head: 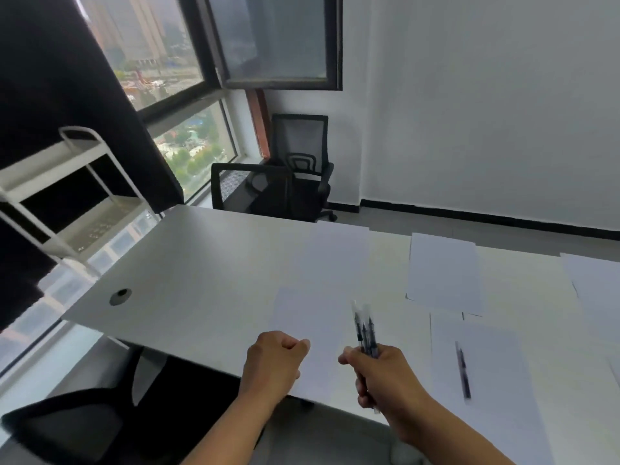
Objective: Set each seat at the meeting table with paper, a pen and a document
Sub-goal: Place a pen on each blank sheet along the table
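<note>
Soft daylight from the window (161, 62); motion blur, edges bowed.

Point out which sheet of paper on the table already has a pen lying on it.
The near-right sheet, right of the right hand: one pen lies on it. The others visible are bare.

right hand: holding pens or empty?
Holding pens: the right hand grips a bundle of pens, tips pointing up above the fist.

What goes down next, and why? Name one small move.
Probably lay one pen from the bundle of pens in the right hand onto the near sheet in front. That sheet is bare, while the sheet to the right already carries a pen. The left hand is curled, holding nothing visible.
</note>
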Available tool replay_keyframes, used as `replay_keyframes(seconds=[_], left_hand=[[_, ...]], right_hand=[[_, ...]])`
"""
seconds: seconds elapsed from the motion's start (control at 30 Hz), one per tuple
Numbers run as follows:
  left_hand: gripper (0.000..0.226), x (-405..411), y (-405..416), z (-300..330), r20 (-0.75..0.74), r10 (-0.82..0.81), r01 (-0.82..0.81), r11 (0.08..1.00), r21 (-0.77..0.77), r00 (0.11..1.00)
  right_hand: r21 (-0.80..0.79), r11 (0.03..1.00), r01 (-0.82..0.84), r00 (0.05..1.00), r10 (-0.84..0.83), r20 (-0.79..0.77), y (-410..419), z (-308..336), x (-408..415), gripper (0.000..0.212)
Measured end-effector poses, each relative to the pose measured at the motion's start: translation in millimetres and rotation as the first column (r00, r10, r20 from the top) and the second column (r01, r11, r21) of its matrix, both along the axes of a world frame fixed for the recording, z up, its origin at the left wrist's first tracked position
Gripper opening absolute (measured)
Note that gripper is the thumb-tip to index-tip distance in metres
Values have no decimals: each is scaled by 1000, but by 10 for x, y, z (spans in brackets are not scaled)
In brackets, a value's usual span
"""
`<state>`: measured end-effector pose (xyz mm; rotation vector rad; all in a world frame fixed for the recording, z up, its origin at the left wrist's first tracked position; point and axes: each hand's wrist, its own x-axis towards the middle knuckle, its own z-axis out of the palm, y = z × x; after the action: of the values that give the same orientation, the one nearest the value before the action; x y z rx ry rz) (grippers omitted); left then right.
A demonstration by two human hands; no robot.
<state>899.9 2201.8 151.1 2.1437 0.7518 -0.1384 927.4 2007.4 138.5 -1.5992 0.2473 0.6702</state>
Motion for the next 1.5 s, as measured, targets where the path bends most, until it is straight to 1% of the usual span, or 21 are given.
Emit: replay_keyframes(seconds=[0.07, 0.13, 0.27, 0.37, 0.5, 0.6, 0.7, 0.77, 0.83, 0.9, 1.0, 1.2, 1.37, 1.5], left_hand=[[35, -83, 312, 16, 6, 4, -4, 1000, -18, 1000], [30, -102, 448, 62, 11, -6, 7, 1000, -27, 1000], [29, -83, 702, 99, 37, -43, 44, 998, -33, 998], [32, 9, 747, 90, 40, -72, 73, 997, -30, 997], [44, 240, 731, 62, 45, -93, 94, 995, -24, 995], [43, 436, 669, 50, 48, -116, 117, 993, -5, 992], [37, 619, 619, 26, 64, -106, 108, 994, -21, 992], [35, 765, 567, -25, 70, -114, 117, 992, -51, 991], [31, 867, 523, -26, 83, -106, 116, 986, -121, 991], [23, 944, 462, -51, 90, -104, 120, 974, -195, 991], [19, 1041, 372, -134, 71, -123, 138, 955, -264, 990], [22, 1183, 330, -314, -2, -155, 147, 943, -297, 988], [21, 1345, 477, -514, -49, -195, 170, 934, -313, 980], [24, 1514, 624, -719, -87, -174, 141, 944, -299, 981]], right_hand=[[15, 1000, 17, 1000, -17, 7, 309, 43, -74, 23], [23, 1000, 17, 1000, -18, 16, 447, 68, -99, 24], [26, 998, 50, 998, -51, 31, 732, 157, -143, 24], [29, 997, 74, 996, -75, 39, 791, 202, -99, 25], [35, 996, 79, 996, -81, 35, 797, 202, 43, 25], [37, 997, 72, 997, -73, 23, 745, 122, 196, 26], [56, 996, 68, 998, -67, -12, 718, -22, 347, 33], [68, 996, 59, 998, -56, -40, 710, -143, 459, 29], [79, 996, 48, 998, -44, -53, 719, -220, 528, 15], [102, 994, 46, 997, -40, -63, 716, -315, 569, 13], [114, 992, 44, 995, -34, -89, 721, -451, 616, 12], [123, 991, 51, 988, -32, -149, 786, -618, 673, 6], [88, 995, 54, 983, -37, -179, 931, -780, 755, 17], [62, 994, 87, 976, -73, -207, 1064, -885, 822, 22]])
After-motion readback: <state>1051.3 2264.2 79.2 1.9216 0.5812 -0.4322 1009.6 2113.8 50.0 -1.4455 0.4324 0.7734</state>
